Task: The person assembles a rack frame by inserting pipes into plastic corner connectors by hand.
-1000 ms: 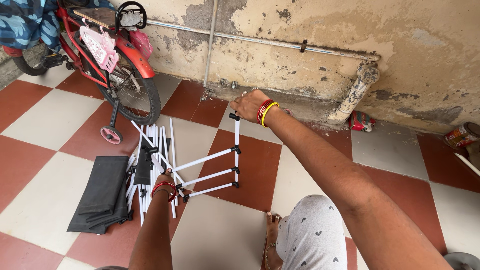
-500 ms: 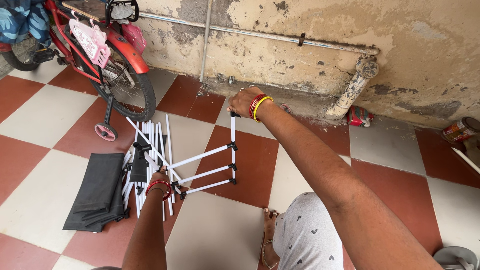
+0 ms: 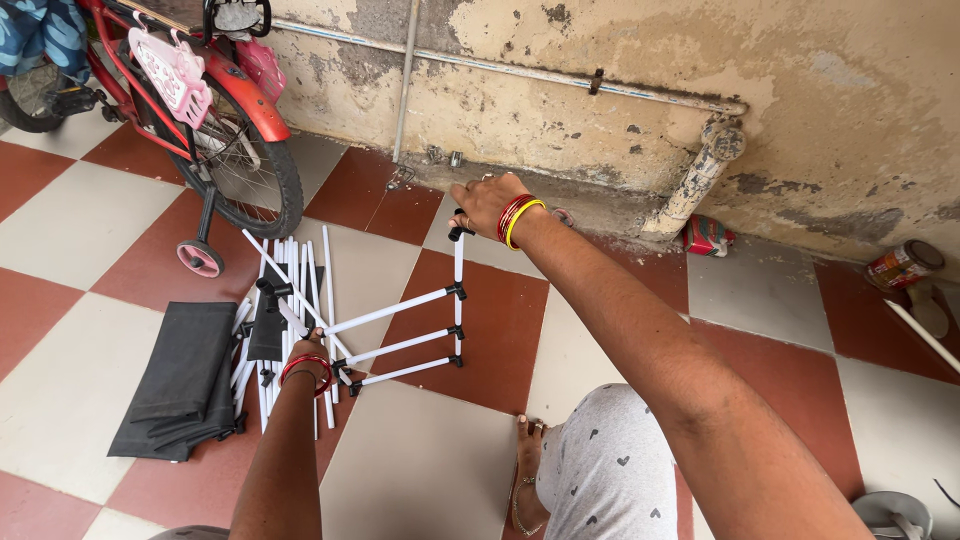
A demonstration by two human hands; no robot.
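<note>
Right now the right hand [image 3: 487, 203] is clenched on the top connector of the frame [image 3: 455, 300], an upright white tube with three white rungs running left; the left hand [image 3: 312, 348] grips the rungs' near ends, exact finger wrap hard to tell. Frame stands on the floor [image 3: 430, 460] between both hands. Judged light, thin-walled, stiff but wobbly at the push-fit black joints [image 3: 456, 291], so best held at joints, not mid-tube. Count: one upright, three rungs, four joints visible on it. Loose tubes [image 3: 300, 275] in a pile, roughly ten, unclear. One folded black cloth [image 3: 180, 375]. One red bicycle [image 3: 215, 110]. Two bangles on the right wrist
</note>
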